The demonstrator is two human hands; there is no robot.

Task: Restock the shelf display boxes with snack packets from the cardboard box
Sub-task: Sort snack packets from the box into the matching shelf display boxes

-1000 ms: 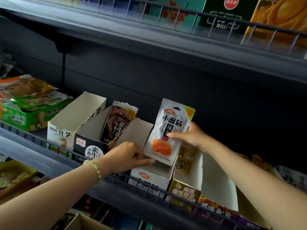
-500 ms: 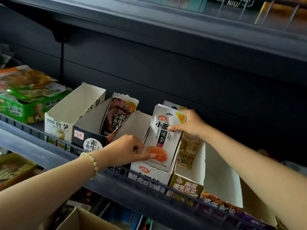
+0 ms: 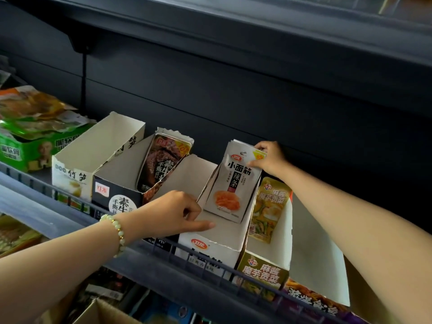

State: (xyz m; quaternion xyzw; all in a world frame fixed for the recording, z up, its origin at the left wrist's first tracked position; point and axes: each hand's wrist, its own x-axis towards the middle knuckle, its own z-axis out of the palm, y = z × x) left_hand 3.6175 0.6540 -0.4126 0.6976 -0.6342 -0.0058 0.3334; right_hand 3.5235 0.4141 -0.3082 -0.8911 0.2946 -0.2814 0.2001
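A stack of white snack packets [image 3: 233, 183] with an orange picture stands tilted at the back of a white display box [image 3: 210, 246] on the shelf. My right hand [image 3: 268, 157] pinches the top right corner of the packets. My left hand [image 3: 177, 213] rests on the box's left wall, index finger stretched into the box, other fingers curled. A corner of the cardboard box [image 3: 102, 312] shows at the bottom edge.
Left of it stand a dark display box [image 3: 117, 190] with brown packets [image 3: 163, 160], an empty white box [image 3: 93, 155] and a green box [image 3: 28, 148]. A yellow-green packet box [image 3: 268, 265] stands right. A wire rail [image 3: 210, 272] fronts the shelf; an upper shelf overhangs.
The white packets have gone down from above the box into its back end. My left index finger has moved from the packet's lower edge to the box floor.
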